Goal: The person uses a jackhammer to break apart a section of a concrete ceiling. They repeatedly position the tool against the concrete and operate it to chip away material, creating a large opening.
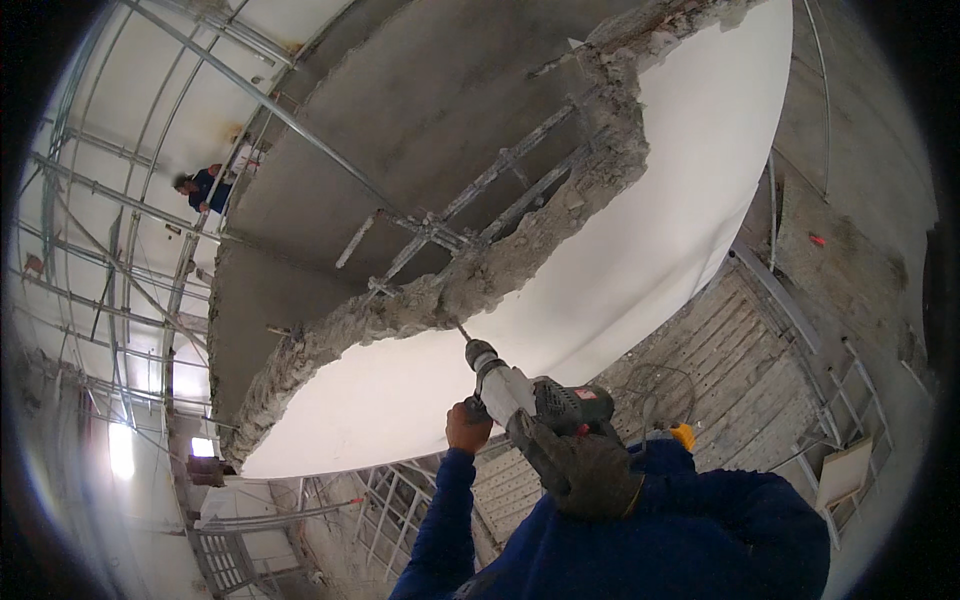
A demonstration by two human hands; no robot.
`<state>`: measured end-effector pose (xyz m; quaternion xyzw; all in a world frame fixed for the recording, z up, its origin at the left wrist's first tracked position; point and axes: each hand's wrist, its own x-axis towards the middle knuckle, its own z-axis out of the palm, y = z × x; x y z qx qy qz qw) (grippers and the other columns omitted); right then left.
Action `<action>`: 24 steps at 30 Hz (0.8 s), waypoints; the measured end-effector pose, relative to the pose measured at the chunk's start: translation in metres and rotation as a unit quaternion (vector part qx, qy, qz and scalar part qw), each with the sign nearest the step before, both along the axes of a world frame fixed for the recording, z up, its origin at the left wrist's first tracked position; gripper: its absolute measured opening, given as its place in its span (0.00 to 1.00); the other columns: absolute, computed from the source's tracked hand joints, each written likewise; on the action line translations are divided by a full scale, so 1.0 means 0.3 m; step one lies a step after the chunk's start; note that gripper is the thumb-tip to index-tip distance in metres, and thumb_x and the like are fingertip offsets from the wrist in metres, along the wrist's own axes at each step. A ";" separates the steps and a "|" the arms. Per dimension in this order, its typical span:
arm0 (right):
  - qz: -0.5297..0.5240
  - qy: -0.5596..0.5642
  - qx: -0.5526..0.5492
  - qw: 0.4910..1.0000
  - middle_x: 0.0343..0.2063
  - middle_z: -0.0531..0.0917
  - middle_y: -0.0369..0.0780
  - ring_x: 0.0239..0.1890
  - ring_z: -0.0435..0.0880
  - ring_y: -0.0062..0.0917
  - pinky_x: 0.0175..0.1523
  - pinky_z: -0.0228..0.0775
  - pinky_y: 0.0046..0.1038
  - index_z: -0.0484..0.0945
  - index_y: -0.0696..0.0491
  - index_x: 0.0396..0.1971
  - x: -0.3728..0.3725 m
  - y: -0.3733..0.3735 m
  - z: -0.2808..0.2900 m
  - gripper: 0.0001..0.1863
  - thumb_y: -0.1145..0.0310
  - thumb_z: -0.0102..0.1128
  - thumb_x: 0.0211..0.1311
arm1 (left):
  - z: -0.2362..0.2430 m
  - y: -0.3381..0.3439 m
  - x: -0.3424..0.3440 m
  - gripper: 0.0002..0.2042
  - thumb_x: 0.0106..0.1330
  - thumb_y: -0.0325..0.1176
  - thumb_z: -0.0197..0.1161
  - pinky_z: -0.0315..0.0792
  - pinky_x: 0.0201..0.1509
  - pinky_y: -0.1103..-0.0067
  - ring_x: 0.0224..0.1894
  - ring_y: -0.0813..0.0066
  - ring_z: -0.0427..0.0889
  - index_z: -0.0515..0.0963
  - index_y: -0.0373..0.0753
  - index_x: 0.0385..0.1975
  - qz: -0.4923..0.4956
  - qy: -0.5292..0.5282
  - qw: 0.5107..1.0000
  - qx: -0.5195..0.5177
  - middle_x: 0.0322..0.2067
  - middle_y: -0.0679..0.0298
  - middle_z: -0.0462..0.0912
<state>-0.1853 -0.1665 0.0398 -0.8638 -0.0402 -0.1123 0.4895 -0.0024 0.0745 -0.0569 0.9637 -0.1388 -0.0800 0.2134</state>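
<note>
Gripping a drill (510, 390), near centre, by its side handle (477, 408) with the left hand (467, 430), at the back with the gloved right hand (588, 470), bit (463, 332) at a broken concrete edge (490, 275), scaffold poles (128, 200) far left.

Seeing metal scaffold poles (125, 207) criss-crossing on the left, with a co-worker (207, 190) in dark blue close to them. Catching bright glare at an opening (121, 450) lower down. Noticing ridged planking (725, 340) at right, a pale, tilted board (845, 472) near it, and a small red object (817, 240) farther up.
</note>
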 end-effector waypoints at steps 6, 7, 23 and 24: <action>0.040 0.051 0.002 0.998 0.30 0.82 0.46 0.28 0.83 0.39 0.32 0.75 0.44 0.67 0.51 0.63 0.041 0.011 -0.063 0.30 0.66 0.57 0.58 | 0.014 -0.023 0.029 0.13 0.53 0.44 0.67 0.77 0.38 0.58 0.33 0.46 0.83 0.81 0.39 0.26 0.025 -0.013 0.999 0.037 0.27 0.50 0.84; 0.023 0.072 -0.028 0.997 0.31 0.82 0.47 0.29 0.83 0.40 0.34 0.75 0.45 0.65 0.54 0.64 0.032 0.061 -0.163 0.33 0.66 0.59 0.56 | 0.036 -0.050 0.030 0.13 0.53 0.44 0.67 0.77 0.38 0.58 0.33 0.46 0.83 0.81 0.39 0.26 0.023 -0.026 0.999 0.037 0.27 0.50 0.84; 0.027 0.159 -0.011 0.987 0.46 0.80 0.48 0.41 0.83 0.44 0.44 0.77 0.39 0.66 0.57 0.62 0.087 0.042 -0.069 0.35 0.65 0.66 0.54 | 0.115 -0.013 0.164 0.15 0.57 0.42 0.68 0.76 0.34 0.63 0.30 0.51 0.84 0.81 0.35 0.29 -0.064 0.176 0.981 0.055 0.26 0.50 0.84; 0.001 0.143 0.021 0.990 0.46 0.80 0.48 0.42 0.83 0.45 0.45 0.77 0.39 0.66 0.57 0.61 0.086 0.046 -0.065 0.35 0.64 0.67 0.53 | 0.101 0.002 0.172 0.16 0.56 0.44 0.68 0.76 0.35 0.62 0.31 0.50 0.84 0.82 0.35 0.29 -0.067 0.188 0.979 0.043 0.26 0.49 0.84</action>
